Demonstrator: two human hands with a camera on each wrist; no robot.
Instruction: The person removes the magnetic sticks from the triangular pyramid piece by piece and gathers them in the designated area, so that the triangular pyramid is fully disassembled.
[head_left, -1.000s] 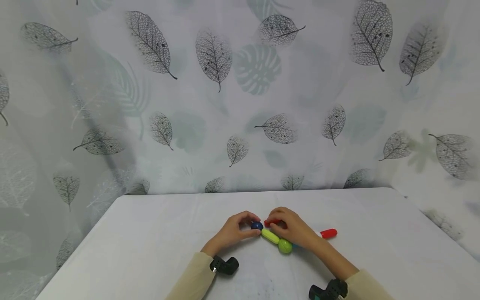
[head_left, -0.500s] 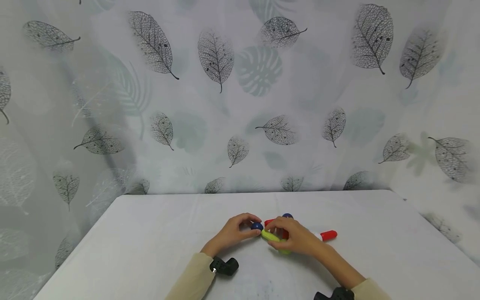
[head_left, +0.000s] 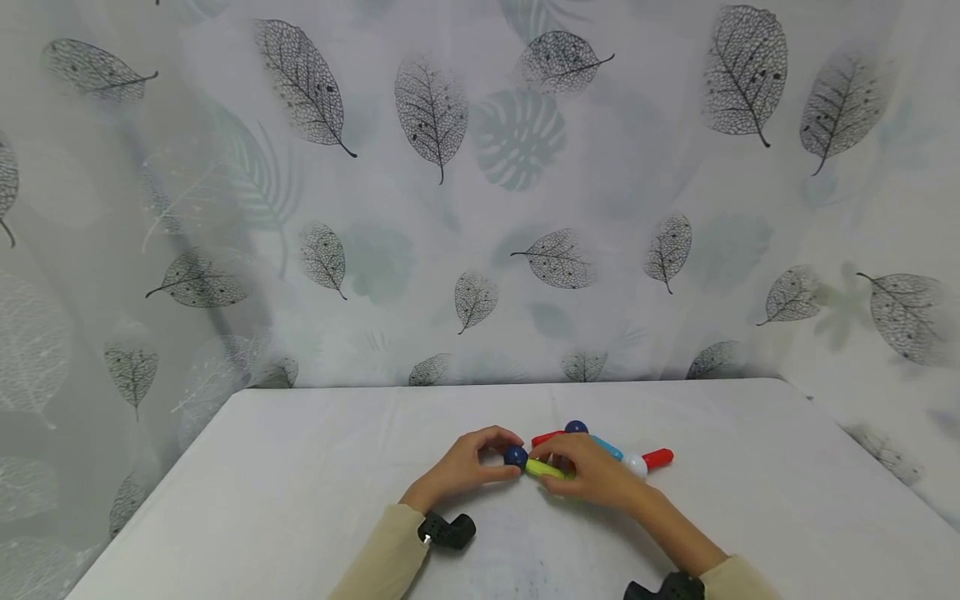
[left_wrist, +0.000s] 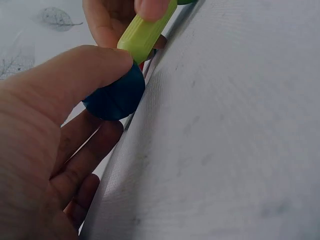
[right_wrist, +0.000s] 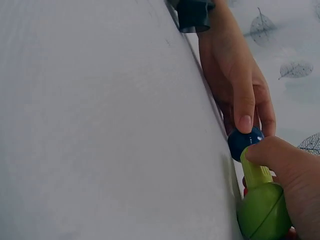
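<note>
My left hand (head_left: 465, 460) pinches a dark blue ball (head_left: 515, 457) between thumb and fingers, low over the white tabletop. Beside it, my right hand (head_left: 600, 477) grips a yellow-green rod (head_left: 543, 469), its thumb along the near side. In the left wrist view, one end of the rod (left_wrist: 142, 37) meets the blue ball (left_wrist: 119, 97); whether it is fixed there I cannot tell. A green ball (right_wrist: 265, 212) sits at the rod's other end in the right wrist view. My right hand mostly hides that ball in the head view.
Behind my right hand lie a red rod (head_left: 546, 437), a second dark blue ball (head_left: 576, 427), a light blue rod (head_left: 607, 447), a white ball (head_left: 635, 464) and another red rod (head_left: 658, 458). A leaf-patterned curtain (head_left: 420, 250) hangs past the table's (head_left: 315, 450) far edge.
My right hand has come nearer from the back red rod and now grips the yellow-green rod. That uncovers the second blue ball and light blue rod. My left hand stays on its ball.
</note>
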